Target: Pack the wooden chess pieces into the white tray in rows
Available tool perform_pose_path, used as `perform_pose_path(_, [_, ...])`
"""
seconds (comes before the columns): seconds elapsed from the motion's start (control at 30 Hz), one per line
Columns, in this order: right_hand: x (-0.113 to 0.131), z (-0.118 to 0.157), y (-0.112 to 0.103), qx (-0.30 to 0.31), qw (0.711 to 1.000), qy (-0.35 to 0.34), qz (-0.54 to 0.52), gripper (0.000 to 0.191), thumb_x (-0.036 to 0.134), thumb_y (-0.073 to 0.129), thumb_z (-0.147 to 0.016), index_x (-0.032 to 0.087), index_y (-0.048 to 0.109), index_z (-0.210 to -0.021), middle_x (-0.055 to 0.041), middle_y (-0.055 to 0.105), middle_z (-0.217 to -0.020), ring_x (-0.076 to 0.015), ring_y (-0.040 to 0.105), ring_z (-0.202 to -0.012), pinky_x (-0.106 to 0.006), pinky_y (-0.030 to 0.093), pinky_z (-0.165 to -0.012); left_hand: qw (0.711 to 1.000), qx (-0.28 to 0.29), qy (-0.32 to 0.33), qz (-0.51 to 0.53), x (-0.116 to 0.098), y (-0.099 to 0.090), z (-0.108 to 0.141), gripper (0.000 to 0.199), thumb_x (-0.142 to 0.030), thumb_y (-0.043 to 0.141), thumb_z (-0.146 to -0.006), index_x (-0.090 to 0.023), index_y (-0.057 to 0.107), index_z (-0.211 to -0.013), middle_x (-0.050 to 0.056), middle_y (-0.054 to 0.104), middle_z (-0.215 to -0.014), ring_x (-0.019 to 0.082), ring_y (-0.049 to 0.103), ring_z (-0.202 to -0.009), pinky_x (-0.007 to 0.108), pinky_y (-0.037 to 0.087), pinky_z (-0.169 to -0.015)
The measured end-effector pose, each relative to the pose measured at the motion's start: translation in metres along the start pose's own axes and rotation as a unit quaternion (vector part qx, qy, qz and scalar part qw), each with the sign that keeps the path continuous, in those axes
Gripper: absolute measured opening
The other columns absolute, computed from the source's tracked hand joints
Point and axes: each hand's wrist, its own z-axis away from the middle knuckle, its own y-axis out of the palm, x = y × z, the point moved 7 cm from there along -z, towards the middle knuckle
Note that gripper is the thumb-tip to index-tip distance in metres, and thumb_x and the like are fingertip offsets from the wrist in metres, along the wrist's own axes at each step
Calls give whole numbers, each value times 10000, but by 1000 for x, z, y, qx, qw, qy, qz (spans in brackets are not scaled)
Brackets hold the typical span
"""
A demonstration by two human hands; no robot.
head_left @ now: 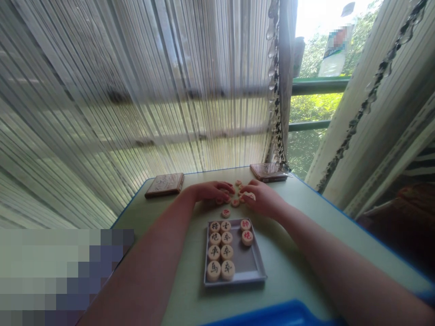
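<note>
Both my hands reach to the far middle of the table, around a loose cluster of round wooden Chinese chess pieces with red characters. My left hand (213,191) lies on the left side of the cluster, its fingers apart and stretched over some pieces. From the right comes my right hand (263,197), thumb and fingers spread around a chess piece (250,196). A single red-marked piece (226,213) lies nearer me. Below it, a shallow grey tray (249,275) holds two columns of black-marked pieces (227,251) at left and two red-marked pieces (247,237) at upper right.
On the pale green table (190,290) with blue edging, a brown flat box (165,184) sits at far left and another flat box (268,172) at far right. String curtains (152,90) hang behind. A blue chair back (285,312) shows at the near edge.
</note>
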Motion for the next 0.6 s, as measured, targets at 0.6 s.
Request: perform_pose_path(0.6, [37,5,7,75,988,-137,-11,137,202,556,-751,205,692,-766,-32,662,-812,-161,562,-818,-335,331,-896,998,13,55,-28,-6,0,0,323,-297,659,-644,-260,664,-965,-12,476,-1286,189,420,-1178,263,317,-977])
